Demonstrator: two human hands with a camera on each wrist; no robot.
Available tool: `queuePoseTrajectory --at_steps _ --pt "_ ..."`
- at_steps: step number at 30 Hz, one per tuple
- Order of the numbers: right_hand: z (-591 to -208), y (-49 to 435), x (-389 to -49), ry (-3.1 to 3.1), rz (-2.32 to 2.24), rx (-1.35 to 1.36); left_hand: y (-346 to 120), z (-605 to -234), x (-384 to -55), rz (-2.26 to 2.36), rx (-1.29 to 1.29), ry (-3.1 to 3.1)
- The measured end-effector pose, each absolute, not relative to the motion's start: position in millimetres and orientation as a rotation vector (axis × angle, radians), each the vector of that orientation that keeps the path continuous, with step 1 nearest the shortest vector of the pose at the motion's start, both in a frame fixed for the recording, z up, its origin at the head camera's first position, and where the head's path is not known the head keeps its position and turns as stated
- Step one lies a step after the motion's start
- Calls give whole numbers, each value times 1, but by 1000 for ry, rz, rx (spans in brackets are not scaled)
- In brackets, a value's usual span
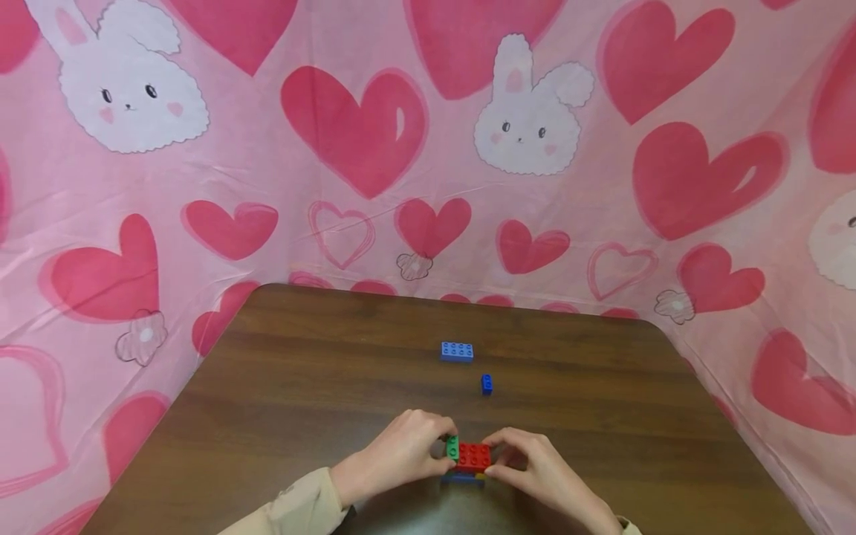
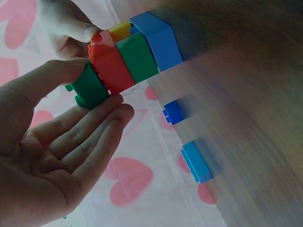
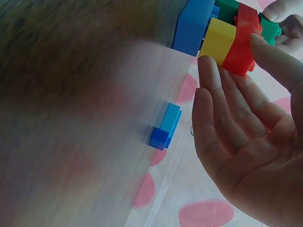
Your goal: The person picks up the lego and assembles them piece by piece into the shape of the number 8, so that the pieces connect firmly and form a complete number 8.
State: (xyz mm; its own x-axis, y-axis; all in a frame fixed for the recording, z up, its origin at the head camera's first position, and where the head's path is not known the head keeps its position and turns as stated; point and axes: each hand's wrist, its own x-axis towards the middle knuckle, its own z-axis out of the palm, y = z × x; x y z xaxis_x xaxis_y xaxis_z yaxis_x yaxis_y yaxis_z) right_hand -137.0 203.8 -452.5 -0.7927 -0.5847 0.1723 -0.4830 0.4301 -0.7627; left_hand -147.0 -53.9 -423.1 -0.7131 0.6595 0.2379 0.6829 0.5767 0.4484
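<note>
At the table's near side stands a stack of toy building bricks. Its base is a blue brick (image 2: 163,42); above that sit a yellow brick (image 3: 218,41) and a green brick (image 2: 137,57) side by side. A red brick (image 1: 474,457) lies across those two, and a small green brick (image 1: 452,447) tops its left end. My left hand (image 1: 404,455) pinches this small green brick between thumb and index finger. At the stack's right end, my right hand (image 1: 545,469) holds the red brick between thumb and fingers. The top green brick's underside is hidden.
Beyond the stack, a small dark blue brick (image 1: 487,384) and a longer light blue brick (image 1: 457,351) lie on the brown wooden table (image 1: 301,386). Pink cloth (image 1: 468,200) with hearts and rabbits hangs around the table's far and side edges.
</note>
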Motion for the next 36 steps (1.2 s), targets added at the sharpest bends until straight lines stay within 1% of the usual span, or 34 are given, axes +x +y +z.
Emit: queuePoseTrajectory --at_steps 24,36 --pt "-457 205 -138 2551 -1297 -900 -54 -432 -149 -992 -1095 -2764" --pt "-455 206 -139 2556 -1282 -919 -58 -436 -153 -1046 -1112 -2798"
